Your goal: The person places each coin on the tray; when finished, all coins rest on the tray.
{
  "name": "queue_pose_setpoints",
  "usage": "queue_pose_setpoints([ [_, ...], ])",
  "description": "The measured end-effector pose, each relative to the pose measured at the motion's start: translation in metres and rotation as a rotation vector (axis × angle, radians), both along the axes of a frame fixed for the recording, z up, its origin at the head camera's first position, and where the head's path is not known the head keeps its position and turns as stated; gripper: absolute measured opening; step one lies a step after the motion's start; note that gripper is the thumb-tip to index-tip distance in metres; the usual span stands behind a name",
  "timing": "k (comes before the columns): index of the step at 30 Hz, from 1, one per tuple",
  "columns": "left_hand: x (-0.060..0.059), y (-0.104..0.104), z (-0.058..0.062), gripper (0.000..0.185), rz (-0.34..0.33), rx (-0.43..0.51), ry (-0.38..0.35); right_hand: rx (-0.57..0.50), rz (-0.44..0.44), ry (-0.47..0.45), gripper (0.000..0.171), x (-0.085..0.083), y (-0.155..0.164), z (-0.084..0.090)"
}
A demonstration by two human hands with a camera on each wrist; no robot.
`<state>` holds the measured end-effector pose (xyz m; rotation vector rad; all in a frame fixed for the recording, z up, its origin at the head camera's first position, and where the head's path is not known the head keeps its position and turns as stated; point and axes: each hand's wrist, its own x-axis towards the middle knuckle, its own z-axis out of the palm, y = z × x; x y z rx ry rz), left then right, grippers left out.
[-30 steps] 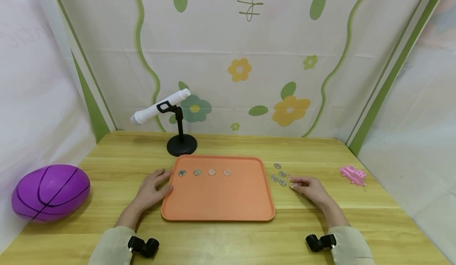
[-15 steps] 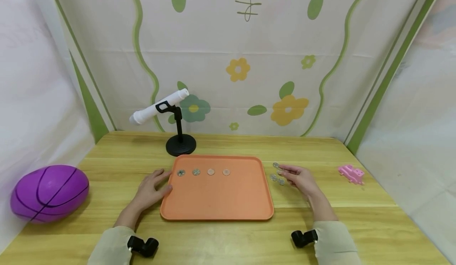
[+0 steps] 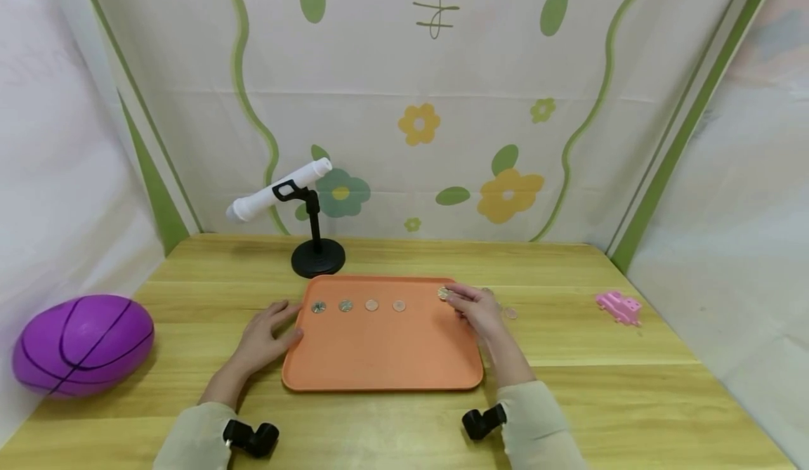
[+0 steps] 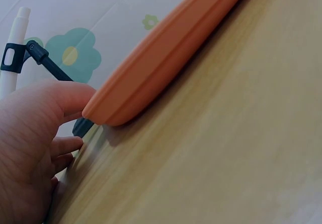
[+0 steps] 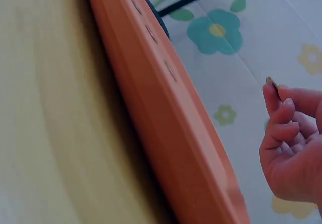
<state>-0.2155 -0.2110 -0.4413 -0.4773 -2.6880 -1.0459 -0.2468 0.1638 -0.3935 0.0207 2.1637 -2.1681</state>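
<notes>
An orange tray (image 3: 379,357) lies on the table with a row of several coins along its back part, among them a silver coin (image 3: 319,307) and a copper-coloured coin (image 3: 399,305). My right hand (image 3: 480,314) holds one coin (image 3: 443,293) between thumb and fingertips, above the tray's right side. In the right wrist view this pinched coin (image 5: 273,84) shows edge-on. My left hand (image 3: 264,336) rests at the tray's left edge, its thumb touching the rim, its other fingers loosely bent on the table. Loose coins (image 3: 510,312) lie right of the tray, partly hidden behind my right hand.
A white microphone on a black stand (image 3: 318,258) stands behind the tray's left corner. At far left sits a purple ball (image 3: 83,346). A small pink toy (image 3: 619,308) lies on the right of the wooden table (image 3: 379,428). A flowered cloth hangs behind.
My right hand has gone from the loose coins on the table leftward to over the tray, carrying a coin. My left hand stays at the tray's edge.
</notes>
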Motion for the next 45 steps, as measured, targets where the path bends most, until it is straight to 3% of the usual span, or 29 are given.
queue_pose_setpoints([
  [7, -0.001, -0.001, -0.002, 0.048, 0.008, -0.008, 0.002, -0.083, -0.104, -0.033, 0.034, -0.007, -0.034, -0.018],
  [15, -0.002, -0.002, -0.002, 0.049, 0.008, -0.02, -0.002, -0.15, -0.215, -0.092, 0.032, -0.013, -0.046, -0.032],
  [23, -0.002, -0.002, -0.001, 0.049, 0.005, -0.015, 0.001, -0.105, -0.259, -0.08, 0.028, -0.015, -0.05, -0.035],
  [29, -0.001, -0.001, -0.002, 0.048, 0.004, -0.008, 0.002, 0.0, -0.301, -0.087, 0.027, -0.014, -0.054, -0.033],
  [38, -0.002, -0.001, -0.001, 0.048, 0.004, -0.011, 0.003, 0.048, -0.294, -0.066, 0.018, -0.014, -0.054, -0.032],
  [45, -0.002, -0.001, -0.002, 0.048, 0.006, -0.018, 0.013, -0.032, -0.209, -0.088, 0.028, -0.016, -0.046, -0.031],
])
